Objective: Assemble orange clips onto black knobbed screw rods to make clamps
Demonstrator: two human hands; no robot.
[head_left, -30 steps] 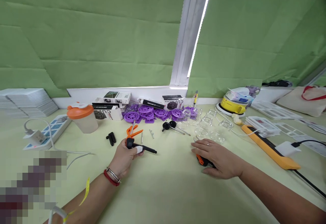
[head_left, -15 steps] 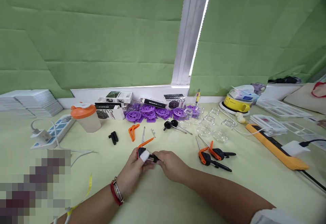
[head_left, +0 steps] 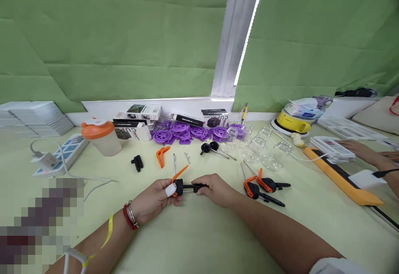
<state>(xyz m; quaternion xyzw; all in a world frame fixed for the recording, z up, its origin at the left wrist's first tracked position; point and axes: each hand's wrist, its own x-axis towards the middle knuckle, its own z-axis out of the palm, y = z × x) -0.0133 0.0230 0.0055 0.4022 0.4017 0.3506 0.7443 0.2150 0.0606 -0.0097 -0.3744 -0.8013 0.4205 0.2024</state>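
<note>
Between my hands, just above the table, is a black-and-orange device [head_left: 180,187] with a round black body, an orange lever and a thin metal rod. My left hand [head_left: 155,201], with a white wrap on the thumb, grips the round body. My right hand [head_left: 215,189] pinches the black handle end [head_left: 199,187] on the right. Two similar devices [head_left: 254,189] lie to the right of my right hand. Beyond my left hand are a loose orange V-shaped lever [head_left: 161,156], two short black pieces [head_left: 137,163] and a small metal part [head_left: 187,157].
Two black knobs on metal rods [head_left: 215,147] lie ahead, before purple wheel-like parts [head_left: 162,136] and boxes [head_left: 132,132]. Clear plastic rings [head_left: 257,145] and an orange power strip [head_left: 343,178] are at right. A shaker cup [head_left: 102,139] stands left. Another person's hand [head_left: 358,149] touches white trays.
My hands have drawn apart slightly, and more of the black handle and metal rod shows between them. Another person's hand has come in at the right.
</note>
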